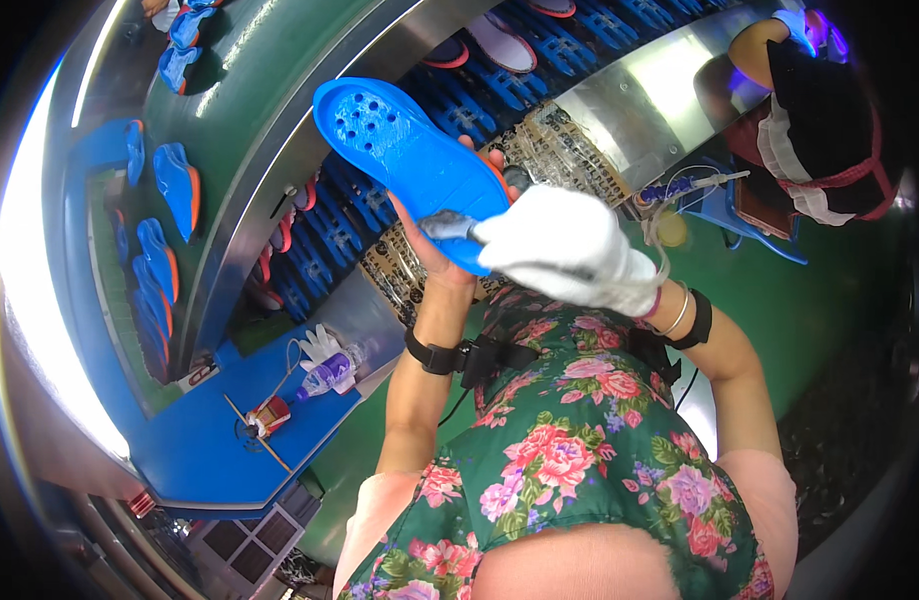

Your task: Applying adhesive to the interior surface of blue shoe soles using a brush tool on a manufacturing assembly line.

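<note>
A blue shoe sole (420,165) with an orange edge lies tilted across my bare left hand (438,262). The thumb shows along its near left side and fingertips curl round the far right edge. Several small round holes mark the sole's wider end. In a white knitted glove, my right hand (575,250) is closed round a brush whose handle the glove hides. The dark, wet-looking brush head (448,224) rests on the sole's surface near its narrower end. Part of the sole looks shiny.
Blue-and-orange soles (178,190) lie on a green conveyor (270,60) at the left. A blue table (195,450) holds a small pot (270,412) with sticks, a purple bottle (330,372) and a white glove (320,342). Beyond, a rack (550,55) carries shoe parts. A co-worker (830,130) works at upper right.
</note>
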`<state>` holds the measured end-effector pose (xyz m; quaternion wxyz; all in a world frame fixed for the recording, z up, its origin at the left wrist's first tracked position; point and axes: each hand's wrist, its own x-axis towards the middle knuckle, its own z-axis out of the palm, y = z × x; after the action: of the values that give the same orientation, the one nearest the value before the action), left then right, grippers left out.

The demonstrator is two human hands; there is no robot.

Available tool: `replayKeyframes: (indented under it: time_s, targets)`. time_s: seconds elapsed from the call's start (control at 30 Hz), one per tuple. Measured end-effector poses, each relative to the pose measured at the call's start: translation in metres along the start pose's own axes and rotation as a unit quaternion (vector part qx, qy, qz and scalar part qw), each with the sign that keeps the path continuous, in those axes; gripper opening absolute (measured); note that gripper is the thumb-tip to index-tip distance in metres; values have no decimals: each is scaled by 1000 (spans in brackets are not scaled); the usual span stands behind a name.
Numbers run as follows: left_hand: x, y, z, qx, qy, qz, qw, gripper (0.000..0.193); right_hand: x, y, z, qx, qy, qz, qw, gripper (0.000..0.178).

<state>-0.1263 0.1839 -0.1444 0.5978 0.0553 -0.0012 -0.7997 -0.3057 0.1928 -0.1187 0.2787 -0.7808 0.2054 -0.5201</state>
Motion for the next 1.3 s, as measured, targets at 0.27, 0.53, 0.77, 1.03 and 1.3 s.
replayKeyframes:
  time_s: [0.27, 0.53, 0.77, 1.03, 1.3]
  targets:
    - [-3, 5, 4, 83, -5, -46, 996, 113, -6, -7, -13, 70, -8, 87, 994, 16]
    - [0, 28, -19, 134, -65, -171, 974, 111, -14, -18, -14, 223, -5, 198, 954, 8]
    - [13, 36, -14, 182, -131, -240, 945, 111, -21, -22, -11, 37, -40, -13, 998, 27]
    - [10, 39, -8, 243, -77, -270, 929, 112, -11, -19, -32, 61, -57, 76, 994, 20]
    - [20, 47, -10, 204, -100, -324, 918, 92, -24, -26, -21, 80, -111, 20, 990, 23]
